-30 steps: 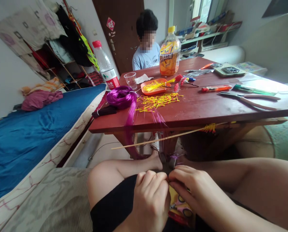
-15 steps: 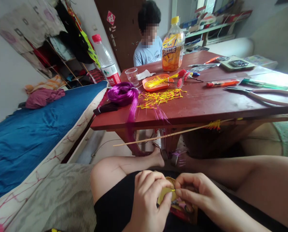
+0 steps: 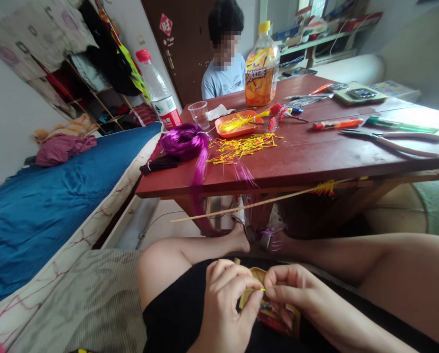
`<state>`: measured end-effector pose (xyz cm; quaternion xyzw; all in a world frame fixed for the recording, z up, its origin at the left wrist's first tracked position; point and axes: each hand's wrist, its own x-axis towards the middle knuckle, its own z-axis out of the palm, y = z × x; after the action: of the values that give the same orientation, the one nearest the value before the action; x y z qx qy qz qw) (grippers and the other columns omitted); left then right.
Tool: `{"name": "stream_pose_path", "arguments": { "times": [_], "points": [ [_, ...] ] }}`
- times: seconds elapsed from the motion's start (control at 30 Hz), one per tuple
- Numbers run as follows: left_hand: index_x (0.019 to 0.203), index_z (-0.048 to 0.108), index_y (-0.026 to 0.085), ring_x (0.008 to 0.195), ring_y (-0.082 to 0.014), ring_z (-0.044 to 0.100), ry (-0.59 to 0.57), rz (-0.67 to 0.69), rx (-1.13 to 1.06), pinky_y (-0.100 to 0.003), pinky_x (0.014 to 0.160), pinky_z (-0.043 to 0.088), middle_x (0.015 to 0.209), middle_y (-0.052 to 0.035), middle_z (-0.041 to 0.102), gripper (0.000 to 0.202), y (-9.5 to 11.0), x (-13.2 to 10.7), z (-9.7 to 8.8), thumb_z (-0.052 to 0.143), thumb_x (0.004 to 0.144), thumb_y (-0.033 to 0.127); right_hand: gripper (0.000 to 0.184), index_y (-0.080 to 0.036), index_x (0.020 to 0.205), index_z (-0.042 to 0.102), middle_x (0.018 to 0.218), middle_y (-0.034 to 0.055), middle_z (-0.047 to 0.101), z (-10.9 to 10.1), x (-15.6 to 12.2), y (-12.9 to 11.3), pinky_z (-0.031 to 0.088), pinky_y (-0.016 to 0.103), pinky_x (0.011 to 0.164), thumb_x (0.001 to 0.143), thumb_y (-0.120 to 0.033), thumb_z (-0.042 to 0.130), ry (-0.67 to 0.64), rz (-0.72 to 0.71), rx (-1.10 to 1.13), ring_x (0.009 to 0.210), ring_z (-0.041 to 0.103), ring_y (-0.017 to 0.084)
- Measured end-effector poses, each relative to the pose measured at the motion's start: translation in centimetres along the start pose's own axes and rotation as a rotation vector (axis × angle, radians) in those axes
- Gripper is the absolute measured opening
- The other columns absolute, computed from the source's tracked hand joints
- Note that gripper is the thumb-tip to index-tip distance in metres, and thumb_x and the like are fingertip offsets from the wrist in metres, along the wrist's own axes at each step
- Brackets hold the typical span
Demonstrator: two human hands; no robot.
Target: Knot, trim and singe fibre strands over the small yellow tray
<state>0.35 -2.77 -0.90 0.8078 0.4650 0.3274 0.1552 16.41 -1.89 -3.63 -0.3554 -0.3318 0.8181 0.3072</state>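
Over my lap, my left hand (image 3: 228,299) is closed in a pinch, with the end of a small yellow piece (image 3: 262,289) at its thumb and fingertip. Facing it, my right hand (image 3: 291,289) has thumb and forefinger pressed together against that same end. Whether it grips the yellow piece or something thinner, I cannot make out. Beneath both hands lies a yellowish container (image 3: 256,274) with reddish contents, partly hidden by my fingers. On the table, yellow stems with red tips (image 3: 241,148) lie in a loose pile.
The red-brown table (image 3: 293,157) holds a purple fibre bundle (image 3: 184,141), an orange tray (image 3: 237,131), pliers (image 3: 388,139), a red cutter (image 3: 337,124), a tea bottle (image 3: 262,68) and a water bottle (image 3: 160,98). A thin stick (image 3: 241,208) juts along its front edge. A person (image 3: 224,73) sits opposite.
The view has shifted slightly. My hands stay close together, and the fingertips around the small yellow piece have moved only a little. Nothing on the table has moved.
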Motion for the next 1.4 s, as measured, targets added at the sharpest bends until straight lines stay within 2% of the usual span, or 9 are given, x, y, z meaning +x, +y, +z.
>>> {"name": "stream_pose_path", "arguments": {
  "times": [0.3, 0.67, 0.87, 1.07, 1.23, 1.4],
  "points": [
    [0.07, 0.06, 0.019, 0.07, -0.0167, 0.055, -0.011, 0.022, -0.019, -0.031, 0.067, 0.043, 0.068, 0.0, 0.066, 0.013, 0.1, 0.1, -0.4, 0.06, 0.072, 0.006, 0.024, -0.013, 0.062, 0.056, 0.049, -0.0044, 0.053, 0.1, 0.0, -0.4, 0.019, 0.018, 0.039, 0.064, -0.033, 0.071, 0.016, 0.093, 0.095, 0.037, 0.042, 0.004],
    [0.07, 0.059, 0.019, 0.069, -0.0159, 0.054, 0.004, 0.055, 0.013, -0.032, 0.071, 0.04, 0.067, 0.0015, 0.065, 0.016, 0.1, 0.0, -0.3, 0.061, 0.07, 0.004, 0.022, -0.013, 0.063, 0.057, 0.048, -0.0044, 0.055, -0.1, 0.1, 0.1, 0.019, 0.018, 0.038, 0.065, -0.03, 0.07, -0.005, 0.091, 0.122, 0.036, 0.042, 0.003],
    [0.072, 0.06, 0.02, 0.069, -0.0152, 0.055, -0.034, 0.073, 0.054, -0.031, 0.072, 0.04, 0.068, 0.0023, 0.065, 0.015, -0.2, -0.1, -0.4, 0.061, 0.071, 0.005, 0.023, -0.013, 0.061, 0.057, 0.047, -0.0042, 0.055, 0.0, 0.0, 0.0, 0.019, 0.018, 0.038, 0.063, -0.031, 0.071, -0.007, 0.101, 0.127, 0.036, 0.042, 0.003],
    [0.067, 0.059, 0.019, 0.066, -0.0159, 0.054, -0.003, 0.069, 0.04, -0.032, 0.067, 0.042, 0.064, 0.0011, 0.065, 0.014, 0.1, 0.0, -0.4, 0.06, 0.07, 0.005, 0.018, -0.012, 0.061, 0.058, 0.048, -0.0033, 0.056, -0.1, 0.1, 0.3, 0.02, 0.017, 0.038, 0.063, -0.026, 0.07, -0.006, 0.121, 0.162, 0.035, 0.043, 0.003],
    [0.065, 0.06, 0.02, 0.065, -0.0162, 0.056, -0.012, -0.004, -0.045, -0.031, 0.062, 0.046, 0.062, 0.0005, 0.066, 0.013, 0.1, 0.0, -0.3, 0.061, 0.07, 0.007, 0.016, -0.012, 0.059, 0.06, 0.047, -0.0027, 0.055, -0.1, 0.3, 0.5, 0.022, 0.017, 0.037, 0.061, -0.024, 0.07, -0.013, 0.123, 0.203, 0.034, 0.043, 0.004],
    [0.066, 0.061, 0.019, 0.065, -0.0167, 0.056, -0.008, 0.015, -0.034, -0.032, 0.062, 0.046, 0.063, 0.0005, 0.067, 0.014, 0.0, 0.0, -0.3, 0.062, 0.069, 0.005, 0.013, -0.012, 0.058, 0.06, 0.046, -0.0028, 0.054, 0.0, 0.3, 0.6, 0.025, 0.016, 0.036, 0.06, -0.021, 0.069, -0.023, 0.115, 0.252, 0.035, 0.041, 0.003]
  ]
}}
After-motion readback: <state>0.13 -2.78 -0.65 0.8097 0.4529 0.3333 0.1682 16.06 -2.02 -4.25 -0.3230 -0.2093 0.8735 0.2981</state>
